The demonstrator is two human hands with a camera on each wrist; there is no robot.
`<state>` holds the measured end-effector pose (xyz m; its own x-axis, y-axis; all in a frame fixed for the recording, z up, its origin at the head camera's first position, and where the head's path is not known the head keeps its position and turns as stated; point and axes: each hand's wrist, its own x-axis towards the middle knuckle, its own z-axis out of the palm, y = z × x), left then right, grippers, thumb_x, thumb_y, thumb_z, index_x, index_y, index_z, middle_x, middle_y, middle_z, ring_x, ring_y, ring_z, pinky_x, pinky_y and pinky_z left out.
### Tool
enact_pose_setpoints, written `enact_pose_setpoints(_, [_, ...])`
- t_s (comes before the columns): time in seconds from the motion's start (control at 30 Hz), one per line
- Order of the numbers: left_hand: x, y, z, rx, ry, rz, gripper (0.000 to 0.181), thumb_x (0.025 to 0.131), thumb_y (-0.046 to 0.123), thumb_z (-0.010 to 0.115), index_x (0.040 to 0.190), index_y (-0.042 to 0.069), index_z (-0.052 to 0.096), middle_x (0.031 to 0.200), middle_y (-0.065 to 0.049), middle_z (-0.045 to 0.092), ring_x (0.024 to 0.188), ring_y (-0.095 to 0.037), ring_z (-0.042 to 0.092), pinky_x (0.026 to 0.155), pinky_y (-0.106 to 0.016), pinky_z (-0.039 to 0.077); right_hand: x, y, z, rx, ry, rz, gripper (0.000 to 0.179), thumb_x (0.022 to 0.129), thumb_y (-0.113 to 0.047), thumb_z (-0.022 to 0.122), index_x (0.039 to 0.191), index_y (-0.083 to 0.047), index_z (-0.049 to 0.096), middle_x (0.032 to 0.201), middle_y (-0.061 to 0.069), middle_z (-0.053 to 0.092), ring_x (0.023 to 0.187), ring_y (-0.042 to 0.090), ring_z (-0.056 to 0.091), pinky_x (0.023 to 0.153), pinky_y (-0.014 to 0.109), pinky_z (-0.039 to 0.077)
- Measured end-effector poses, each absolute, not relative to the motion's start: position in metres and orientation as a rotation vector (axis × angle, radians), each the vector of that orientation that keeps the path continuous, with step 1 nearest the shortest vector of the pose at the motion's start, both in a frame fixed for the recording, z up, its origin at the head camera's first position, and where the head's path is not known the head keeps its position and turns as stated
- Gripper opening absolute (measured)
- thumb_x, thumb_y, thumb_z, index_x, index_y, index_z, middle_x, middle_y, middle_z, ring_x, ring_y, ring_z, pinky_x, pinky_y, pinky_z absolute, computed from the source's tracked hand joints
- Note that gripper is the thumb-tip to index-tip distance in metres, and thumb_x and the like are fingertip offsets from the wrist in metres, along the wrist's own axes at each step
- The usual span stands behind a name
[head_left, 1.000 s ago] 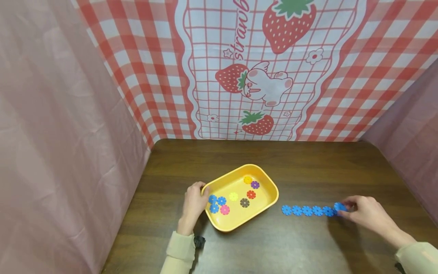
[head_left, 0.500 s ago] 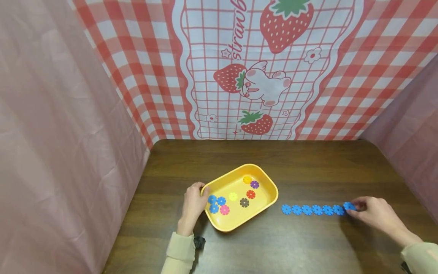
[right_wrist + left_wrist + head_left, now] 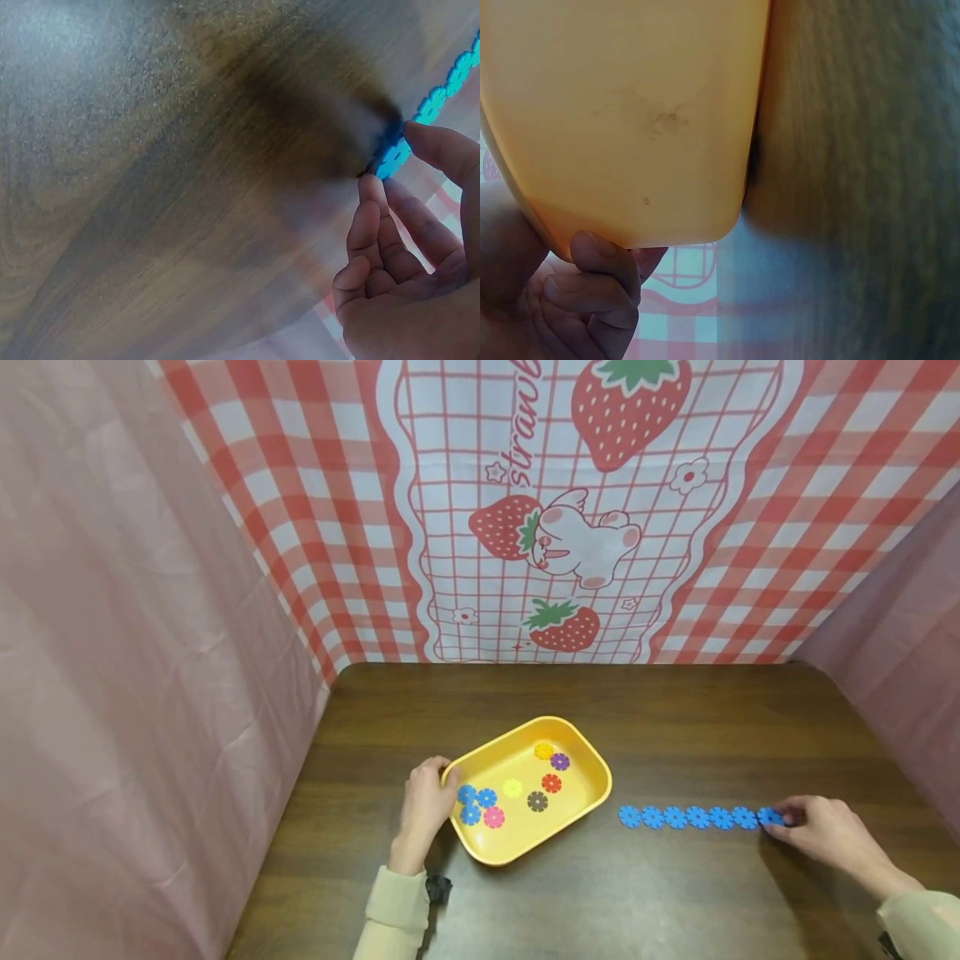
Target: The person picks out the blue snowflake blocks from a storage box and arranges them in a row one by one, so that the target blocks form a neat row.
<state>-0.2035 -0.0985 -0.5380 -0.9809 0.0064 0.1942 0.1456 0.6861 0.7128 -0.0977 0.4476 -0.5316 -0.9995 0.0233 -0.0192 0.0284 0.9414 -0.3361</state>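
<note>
A yellow plastic tray (image 3: 517,835) stands on the table, and my left hand (image 3: 426,806) grips its left rim, thumb over the inner side. In the left wrist view the tray's outer side (image 3: 630,135) fills much of the picture, with curled fingers at its corner. To the right of the tray lies a straight row of several blue notched snowflake discs (image 3: 697,817). At the row's right end my right hand (image 3: 825,837) pinches the last blue snowflake disc (image 3: 768,816) between thumb and fingers. The right wrist view shows that disc (image 3: 391,159) flat at table level.
Inside the tray lie three blue discs (image 3: 469,815), a pink disc (image 3: 493,817), and yellow, orange, purple, red and dark brown ones. A checked strawberry cloth (image 3: 360,527) hangs behind the brown table (image 3: 675,718). Pink curtains (image 3: 150,652) hang at both sides.
The right hand has moved a little to the right along the row. One more blue disc shows flat in the row, and the end disc has been lowered. The left hand and tray stay put.
</note>
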Motion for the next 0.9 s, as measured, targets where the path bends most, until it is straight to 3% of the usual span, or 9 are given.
enact_pose_setpoints(0.33, [-0.204,-0.099,-0.539,-0.136,-2.706,-1.17,0.014,0.091,0.015,0.07,0.093,0.001,0.071,0.09,-0.012,0.069,0.076,-0.028,0.064,0.068,-0.043,0.052,-0.098,0.447,-0.536,0.013,3.093,-0.518,0.035,0.076,-0.028,0.084,0.093,0.001,0.073,0.077,0.001,0.066,0.069,0.018,0.06,0.06,0.042,0.047])
enact_pose_setpoints(0.63, [-0.204,-0.099,-0.538,-0.137,-2.705,-1.166,0.014,0.091,0.015,0.07,0.093,0.001,0.071,0.09,-0.012,0.069,0.076,-0.028,0.064,0.068,-0.043,0.052,-0.095,0.448,-0.535,0.028,3.1,-0.517,0.038,0.077,-0.032,0.084,0.096,0.0,0.074,0.08,0.004,0.069,0.073,0.024,0.063,0.063,0.048,0.049])
enact_pose_setpoints(0.9, [-0.203,-0.099,-0.538,-0.132,-2.714,-1.168,0.014,0.092,0.015,0.069,0.093,0.001,0.071,0.091,-0.012,0.069,0.076,-0.027,0.064,0.068,-0.042,0.052,-0.096,0.444,-0.523,0.017,3.135,-0.549,0.039,0.084,-0.035,0.079,0.096,0.001,0.071,0.083,0.004,0.068,0.075,0.026,0.064,0.064,0.047,0.05])
